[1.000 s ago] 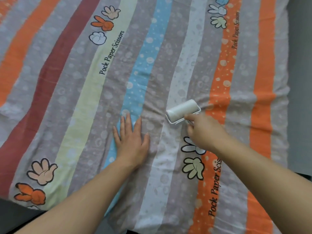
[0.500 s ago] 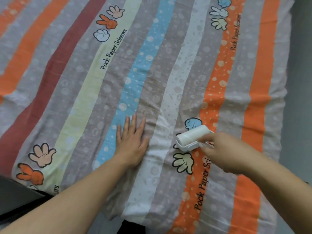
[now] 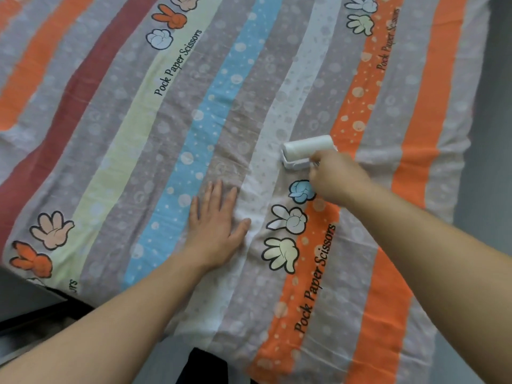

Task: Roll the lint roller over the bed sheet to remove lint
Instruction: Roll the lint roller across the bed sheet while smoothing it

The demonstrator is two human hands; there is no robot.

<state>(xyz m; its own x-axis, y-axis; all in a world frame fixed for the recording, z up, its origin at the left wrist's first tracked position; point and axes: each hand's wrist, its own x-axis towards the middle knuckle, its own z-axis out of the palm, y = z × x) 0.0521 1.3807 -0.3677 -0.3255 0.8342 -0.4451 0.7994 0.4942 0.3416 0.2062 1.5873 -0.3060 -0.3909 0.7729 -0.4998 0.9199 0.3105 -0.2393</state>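
Striped bed sheet [image 3: 221, 112] — white (cylindrical) lint roller [image 3: 307, 151].

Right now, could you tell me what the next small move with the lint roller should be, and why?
Probably a short stroke straight away from the body. The right hand grips the lint roller, whose drum lies on the bed sheet, and the left hand presses flat nearby, pinning the cloth so it should not bunch.
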